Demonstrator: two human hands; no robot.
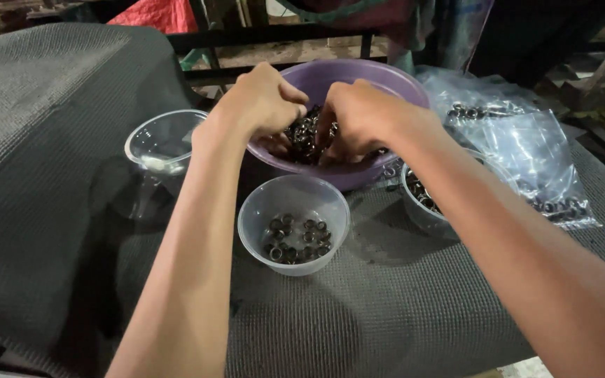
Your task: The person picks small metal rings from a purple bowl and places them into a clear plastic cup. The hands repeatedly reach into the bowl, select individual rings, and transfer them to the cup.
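- Both hands reach into the purple bowl [379,77], which sits at the far edge of the grey mat [386,308], with a dark rail just behind it.
- The left hand [260,101] curls over the heap of small metal rings [302,133] in the bowl, fingers bent down among them; whether they pinch a ring cannot be told.
- The right hand [358,119] is likewise curled, fingertips buried in the rings; its grip is hidden too.
- Open room: the mat lies bare to the left and across the near side, below the forearms.
- Three clear cups: one near cup [293,192] just in front of the bowl, holding a shallow layer of rings; one left cup [166,136] beside the bowl, with no rings showing; one right cup [421,210], partly under the right forearm, with rings in it.
- One clear plastic bag [519,140], crumpled, lies right of the bowl with rings inside.
- A red cloth [152,14] shows beyond the mat.
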